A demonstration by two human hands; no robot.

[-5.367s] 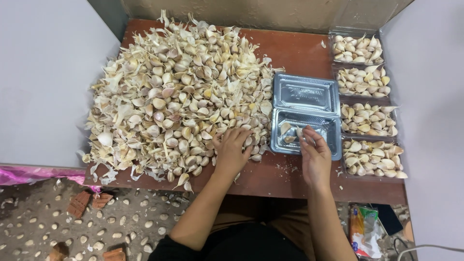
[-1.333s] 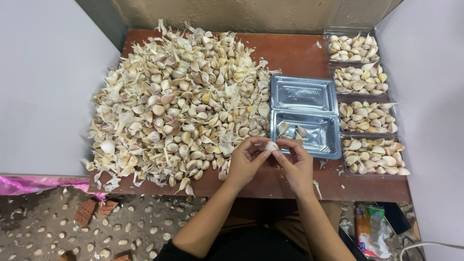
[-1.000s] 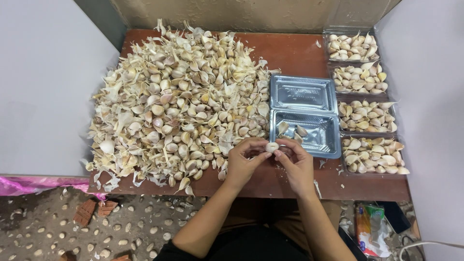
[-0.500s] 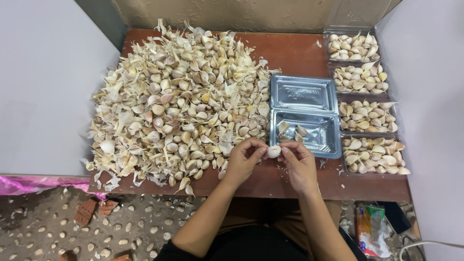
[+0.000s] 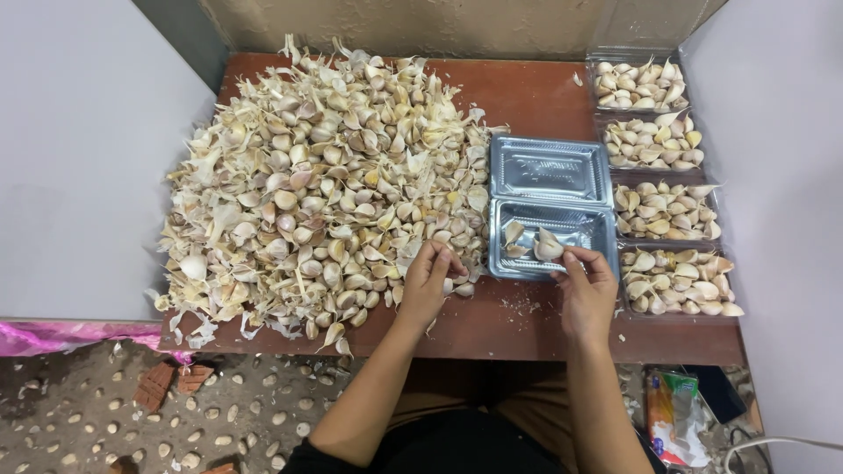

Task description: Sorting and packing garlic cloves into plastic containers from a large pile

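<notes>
A big heap of unpeeled garlic cloves [image 5: 325, 189] covers the left and middle of the brown table [image 5: 536, 92]. My left hand [image 5: 430, 276] rests on the heap's near right edge, fingers curled onto cloves there. My right hand [image 5: 587, 285] reaches over the near rim of an open clear plastic clamshell tray [image 5: 551, 206], fingertips on a garlic clove [image 5: 549, 247] in its near half. A couple more cloves [image 5: 514, 235] lie in that half. The far half is bare.
Several clear trays filled with garlic cloves [image 5: 667, 211] stand in a column along the table's right edge. White panels wall in both sides. Below the table lies a pebbled floor [image 5: 132, 412] with brick bits; a colourful packet [image 5: 672, 412] lies at the lower right.
Half a second ago both hands met over one clove at the tray's near left corner. Now they have parted: the left went back to the heap, the right carried the clove into the tray.
</notes>
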